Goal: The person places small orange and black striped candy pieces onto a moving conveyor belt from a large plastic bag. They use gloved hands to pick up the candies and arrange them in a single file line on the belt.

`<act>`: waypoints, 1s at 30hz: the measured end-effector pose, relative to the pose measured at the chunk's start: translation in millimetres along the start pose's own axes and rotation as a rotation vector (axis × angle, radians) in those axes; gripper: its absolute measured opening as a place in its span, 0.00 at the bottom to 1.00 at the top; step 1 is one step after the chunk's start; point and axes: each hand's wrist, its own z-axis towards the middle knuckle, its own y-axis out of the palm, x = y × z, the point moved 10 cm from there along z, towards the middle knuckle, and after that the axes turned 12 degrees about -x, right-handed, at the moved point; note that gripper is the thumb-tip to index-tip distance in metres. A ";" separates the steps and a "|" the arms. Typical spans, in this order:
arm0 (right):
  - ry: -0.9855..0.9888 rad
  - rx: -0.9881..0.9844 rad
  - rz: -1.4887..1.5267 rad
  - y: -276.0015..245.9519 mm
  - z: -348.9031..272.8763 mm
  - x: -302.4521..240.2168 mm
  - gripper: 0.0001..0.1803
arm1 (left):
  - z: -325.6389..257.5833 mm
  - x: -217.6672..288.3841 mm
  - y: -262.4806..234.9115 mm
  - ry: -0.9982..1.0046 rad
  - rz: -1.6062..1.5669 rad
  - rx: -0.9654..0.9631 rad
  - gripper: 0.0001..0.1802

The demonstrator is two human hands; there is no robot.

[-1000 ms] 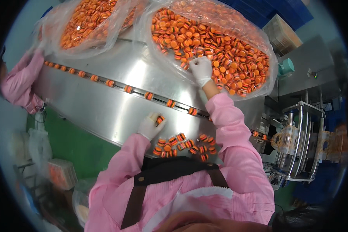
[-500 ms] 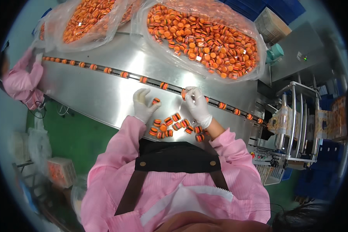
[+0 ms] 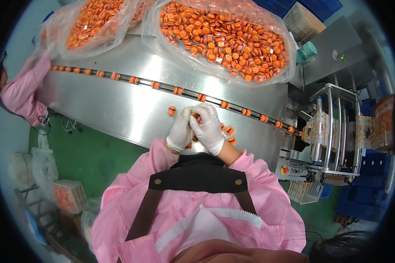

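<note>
Left hand [image 3: 178, 134] and right hand [image 3: 209, 133] meet at a striped piece [image 3: 198, 118].
Their fingers curl inward around it; which hand grips, I cannot tell. A light, even pinch should keep it neat. Beyond the fingertips, the steel table [image 3: 118, 105] carries a conveyor channel [image 3: 189, 93]; green floor [image 3: 92, 131] lies to their left.

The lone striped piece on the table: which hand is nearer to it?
Left. The left hand is just beside the lone striped piece; the right hand is farther right.

Green floor [image 3: 92, 160], pale-blue wall [image 3: 16, 127], shiny steel table [image 3: 105, 101]
</note>
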 end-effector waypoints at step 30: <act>-0.070 -0.391 -0.070 4.0 109.8 54.6 0.18 | 9.4 62.5 -79.0 -0.003 0.190 0.327 0.11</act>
